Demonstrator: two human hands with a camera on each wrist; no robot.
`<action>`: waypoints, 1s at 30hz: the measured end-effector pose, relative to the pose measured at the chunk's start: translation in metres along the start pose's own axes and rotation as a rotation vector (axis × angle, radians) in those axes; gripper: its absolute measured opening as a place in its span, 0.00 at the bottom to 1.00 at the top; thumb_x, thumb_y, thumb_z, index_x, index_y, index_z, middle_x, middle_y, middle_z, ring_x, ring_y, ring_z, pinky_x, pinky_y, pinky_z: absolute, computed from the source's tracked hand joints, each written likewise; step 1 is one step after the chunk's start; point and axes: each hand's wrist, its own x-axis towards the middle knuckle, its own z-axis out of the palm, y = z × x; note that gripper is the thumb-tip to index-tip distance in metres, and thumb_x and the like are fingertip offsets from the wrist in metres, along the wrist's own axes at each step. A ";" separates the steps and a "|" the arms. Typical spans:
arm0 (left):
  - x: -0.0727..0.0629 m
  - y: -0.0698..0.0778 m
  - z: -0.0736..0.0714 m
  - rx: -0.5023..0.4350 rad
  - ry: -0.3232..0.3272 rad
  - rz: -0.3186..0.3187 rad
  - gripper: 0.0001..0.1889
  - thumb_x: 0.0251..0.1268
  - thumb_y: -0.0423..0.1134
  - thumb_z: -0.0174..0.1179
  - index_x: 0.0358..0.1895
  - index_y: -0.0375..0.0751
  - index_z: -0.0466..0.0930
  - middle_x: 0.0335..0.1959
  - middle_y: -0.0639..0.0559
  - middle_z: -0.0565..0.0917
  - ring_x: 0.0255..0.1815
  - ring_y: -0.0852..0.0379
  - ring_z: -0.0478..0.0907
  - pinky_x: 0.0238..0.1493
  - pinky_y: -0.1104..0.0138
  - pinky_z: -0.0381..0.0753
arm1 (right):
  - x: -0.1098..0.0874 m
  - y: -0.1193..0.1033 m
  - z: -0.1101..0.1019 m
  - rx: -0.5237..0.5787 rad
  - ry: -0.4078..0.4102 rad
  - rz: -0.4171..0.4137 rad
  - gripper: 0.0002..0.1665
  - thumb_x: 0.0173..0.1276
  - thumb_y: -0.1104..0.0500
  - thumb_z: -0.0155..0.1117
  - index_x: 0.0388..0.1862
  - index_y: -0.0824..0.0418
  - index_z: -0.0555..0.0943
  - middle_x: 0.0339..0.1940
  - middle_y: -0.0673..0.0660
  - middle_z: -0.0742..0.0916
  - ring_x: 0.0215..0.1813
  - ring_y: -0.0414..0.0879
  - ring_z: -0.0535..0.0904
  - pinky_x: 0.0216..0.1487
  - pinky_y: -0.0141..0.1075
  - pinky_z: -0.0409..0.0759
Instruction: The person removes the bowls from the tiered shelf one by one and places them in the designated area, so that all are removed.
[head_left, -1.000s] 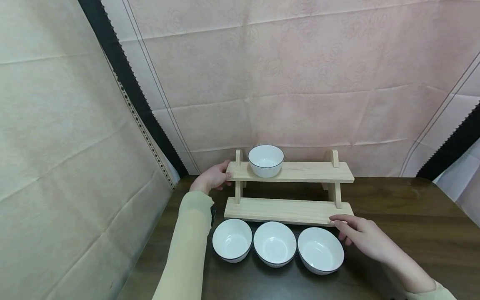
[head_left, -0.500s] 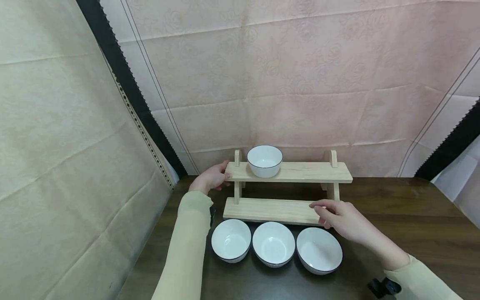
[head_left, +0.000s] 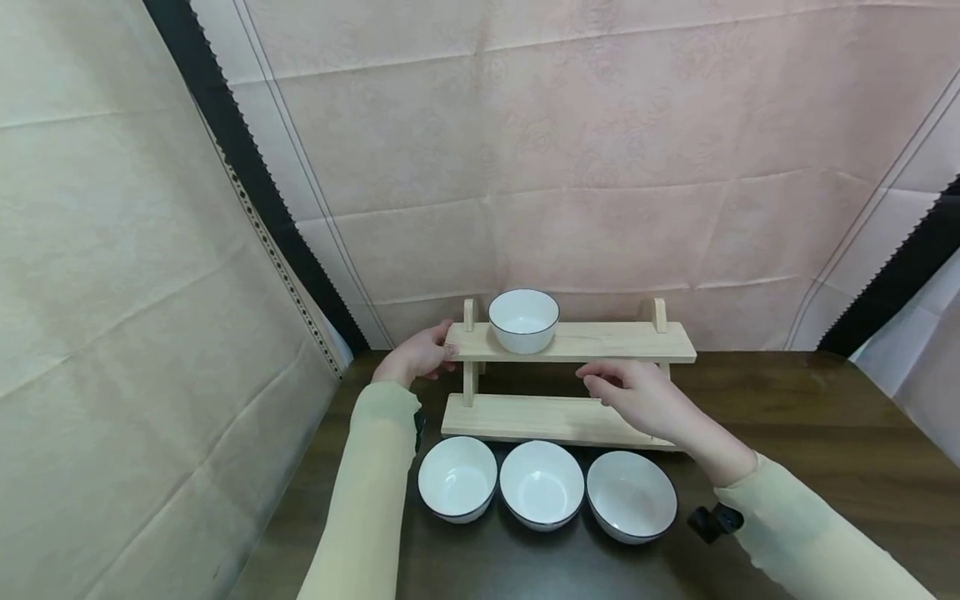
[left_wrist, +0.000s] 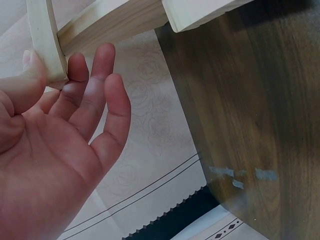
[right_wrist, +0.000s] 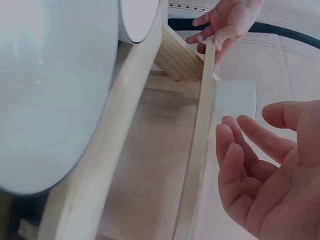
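Observation:
A two-tier wooden shelf (head_left: 622, 340) stands at the back of the table, with a white dark-rimmed bowl (head_left: 523, 321) on the left part of its top board. My left hand (head_left: 414, 357) pinches that board's left end. In the left wrist view the thumb (left_wrist: 30, 80) lies on one face of the board (left_wrist: 47, 45), the other fingers loosely bent. My right hand (head_left: 637, 398) holds nothing; its fingers are loosely curved before the upper board, below and right of the bowl. From the right wrist, this hand (right_wrist: 272, 175) appears beside the upper board's edge (right_wrist: 195, 150).
Three more white bowls stand in a row before the shelf: a left one (head_left: 457, 477), a middle one (head_left: 542, 483) and a right one (head_left: 632, 496). The lower board (head_left: 525, 417) lies just behind them. A pale cloth (head_left: 600, 167) hangs behind the dark wooden table (head_left: 810, 433).
My right hand has moved left and up, from the lower board's right end to in front of the upper board. The left hand stays on the shelf's end; the bowls keep their places.

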 end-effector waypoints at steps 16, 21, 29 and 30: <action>0.001 -0.002 -0.001 -0.002 -0.007 0.005 0.33 0.70 0.45 0.51 0.73 0.64 0.47 0.61 0.47 0.73 0.52 0.47 0.79 0.38 0.62 0.75 | 0.059 -0.005 0.000 0.083 0.228 0.060 0.39 0.64 0.37 0.57 0.70 0.49 0.62 0.50 0.52 0.82 0.53 0.49 0.77 0.50 0.45 0.76; 0.000 -0.004 -0.001 0.002 -0.005 0.002 0.34 0.69 0.44 0.52 0.74 0.63 0.47 0.60 0.46 0.74 0.51 0.47 0.79 0.42 0.59 0.76 | 0.072 -0.007 0.003 0.114 0.210 0.097 0.44 0.60 0.31 0.55 0.72 0.45 0.59 0.46 0.52 0.81 0.47 0.48 0.77 0.43 0.40 0.77; 0.000 -0.002 -0.002 0.008 -0.013 -0.001 0.34 0.70 0.46 0.51 0.74 0.64 0.45 0.61 0.47 0.73 0.54 0.46 0.77 0.42 0.59 0.75 | 0.087 -0.018 0.006 0.103 0.183 0.138 0.46 0.59 0.29 0.55 0.72 0.46 0.60 0.39 0.54 0.79 0.38 0.49 0.73 0.33 0.37 0.73; 0.001 -0.001 -0.002 0.009 -0.011 0.000 0.34 0.69 0.46 0.51 0.74 0.64 0.45 0.60 0.47 0.73 0.54 0.46 0.77 0.42 0.59 0.75 | 0.088 -0.019 0.006 0.101 0.186 0.135 0.45 0.59 0.30 0.56 0.71 0.45 0.61 0.37 0.54 0.79 0.37 0.49 0.74 0.32 0.37 0.73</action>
